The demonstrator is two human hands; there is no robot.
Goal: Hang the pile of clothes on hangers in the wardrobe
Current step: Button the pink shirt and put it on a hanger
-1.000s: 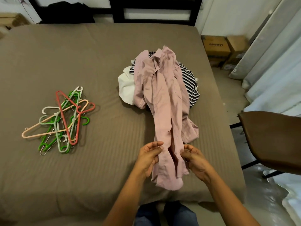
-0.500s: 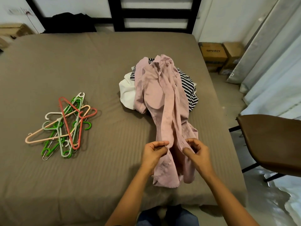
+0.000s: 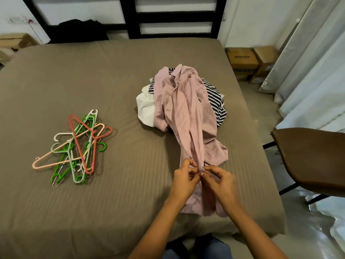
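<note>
Two hands work near the front edge of the bed, and I read both from the head view. The left hand has its grip closed in a pinch, with thumb and curled fingers holding a fold along the front edge of the pink shirt. The right hand meets it fingertip to fingertip, and its grip pinches the same strip of fabric. I cannot tell whether a button sits between the fingers, as the spot is too small.

The pink shirt lies lengthwise toward me. Its collar end rests on a striped garment to the right and a white garment to the left. Its hem lies close to the bed's near edge, beneath both wrists.

Well apart, on the left half of the bed, the hangers lie in a loose crossed heap: red, peach, green, pale mint and one of wire.

At the far end a black cloth lies against the dark headboard. Right of the bed I see two cardboard boxes on the floor, pale curtains and a brown chair
</note>
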